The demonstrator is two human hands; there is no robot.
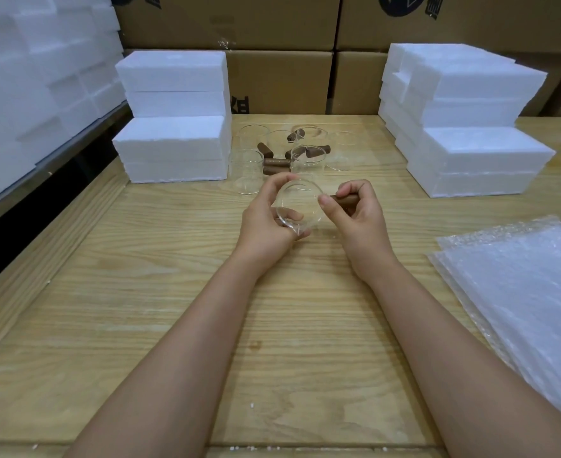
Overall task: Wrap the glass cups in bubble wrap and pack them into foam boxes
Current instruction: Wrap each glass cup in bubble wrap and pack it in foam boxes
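Head view. Left hand (265,221) curled round a clear glass cup (300,206), held tilted just above the worktop (140,292), mouth toward camera. Right hand (355,211) pinches a brown cylinder (342,202) at the cup's right side; whether the two are joined, cannot tell. More glass cups (307,160) and loose brown cylinders (274,161) lie behind the hands, between two stacks of foam boxes (173,117). Bubble wrap sheets (520,292) lie at the right edge. Cardboard boxes (282,81) stand behind.
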